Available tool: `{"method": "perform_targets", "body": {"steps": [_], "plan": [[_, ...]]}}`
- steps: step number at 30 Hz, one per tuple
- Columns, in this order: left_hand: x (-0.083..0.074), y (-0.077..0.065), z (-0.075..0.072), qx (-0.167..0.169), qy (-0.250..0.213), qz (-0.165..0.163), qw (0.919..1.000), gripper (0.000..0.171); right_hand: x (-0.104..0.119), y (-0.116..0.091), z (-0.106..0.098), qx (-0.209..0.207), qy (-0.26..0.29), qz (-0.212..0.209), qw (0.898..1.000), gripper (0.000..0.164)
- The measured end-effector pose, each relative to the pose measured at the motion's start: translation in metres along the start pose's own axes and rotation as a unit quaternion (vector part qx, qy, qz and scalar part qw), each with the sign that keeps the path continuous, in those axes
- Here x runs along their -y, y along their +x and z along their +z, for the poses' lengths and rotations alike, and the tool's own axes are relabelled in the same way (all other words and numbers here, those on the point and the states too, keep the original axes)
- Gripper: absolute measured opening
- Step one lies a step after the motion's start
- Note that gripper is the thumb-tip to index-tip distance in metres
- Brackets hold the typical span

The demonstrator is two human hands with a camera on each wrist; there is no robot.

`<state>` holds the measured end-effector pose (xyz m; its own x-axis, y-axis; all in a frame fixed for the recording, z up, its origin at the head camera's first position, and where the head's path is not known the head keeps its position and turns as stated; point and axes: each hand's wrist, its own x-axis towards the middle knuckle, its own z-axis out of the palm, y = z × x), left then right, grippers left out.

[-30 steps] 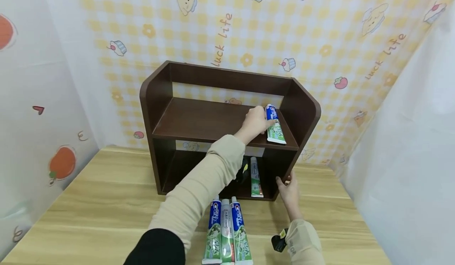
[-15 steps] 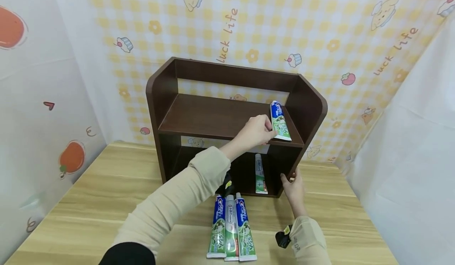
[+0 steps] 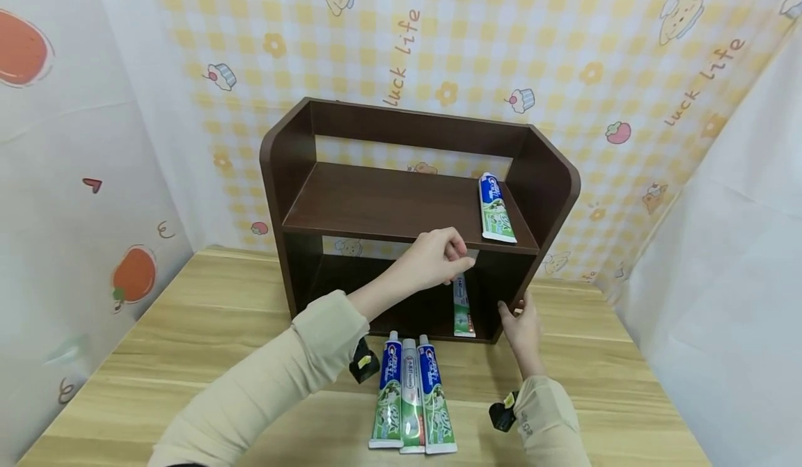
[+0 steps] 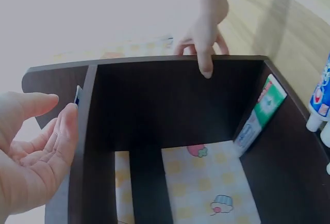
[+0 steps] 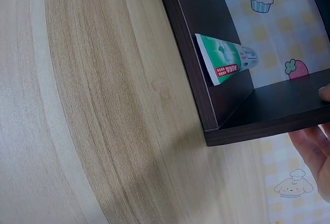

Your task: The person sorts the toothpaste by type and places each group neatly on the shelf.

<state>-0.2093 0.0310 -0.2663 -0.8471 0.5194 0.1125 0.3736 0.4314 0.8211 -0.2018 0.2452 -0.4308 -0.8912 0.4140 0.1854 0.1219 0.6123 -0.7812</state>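
By the upper shelf (image 3: 376, 202), raising your loosely spread left hand (image 3: 432, 259) could knock the Crest toothpaste tube (image 3: 496, 209); your right hand (image 3: 521, 328) pinches the rack (image 3: 544, 188).

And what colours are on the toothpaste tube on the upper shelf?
The tube is mainly blue and green, clearest in the head view.

Dark brown all over the shelf unit (image 3: 376, 202), and there's an upper tube (image 3: 496, 209) in bright blue, white and green, with a grey-and-green lower tube (image 3: 464, 310) flashing red beneath! Out front, a pale wood-grain tabletop (image 3: 125, 383), two blue-and-green tubes (image 3: 388, 397) flanking a silvery tube (image 3: 411, 397) with green and red! Cream sleeves (image 3: 548, 418) here, yellow-and-white checked backdrop (image 3: 489, 49) behind, dotted with pink strawberries (image 3: 618, 133) and blue-striped cupcakes (image 3: 521, 101)!
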Motion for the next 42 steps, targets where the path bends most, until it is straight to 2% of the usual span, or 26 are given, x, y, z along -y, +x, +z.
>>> {"method": "perform_targets", "body": {"steps": [10,16,23,29,35,42], "plan": [[0.026,-0.015,0.006,0.0,-0.022,-0.026,0.9994,0.019,-0.003,0.0,0.0,0.004,0.005,0.0,1.0,0.021],[0.049,-0.026,0.016,0.005,-0.035,-0.054,0.9979,0.02,-0.003,0.003,0.002,0.007,0.003,0.002,1.0,0.023],[0.072,-0.04,0.023,0.005,-0.051,-0.056,0.9971,0.02,-0.002,0.005,0.003,-0.004,-0.005,0.003,1.0,0.022],[0.094,-0.055,0.033,0.011,-0.073,-0.084,0.9937,0.021,-0.001,0.006,0.003,0.001,0.001,0.011,1.0,0.022],[0.114,-0.062,0.04,0.001,-0.089,-0.104,0.9906,0.019,-0.001,0.006,0.002,-0.008,0.017,0.008,1.0,0.022],[0.127,-0.068,0.044,-0.008,-0.095,-0.121,0.9881,0.018,0.0,0.008,0.003,-0.017,0.008,0.01,1.0,0.022]]}}
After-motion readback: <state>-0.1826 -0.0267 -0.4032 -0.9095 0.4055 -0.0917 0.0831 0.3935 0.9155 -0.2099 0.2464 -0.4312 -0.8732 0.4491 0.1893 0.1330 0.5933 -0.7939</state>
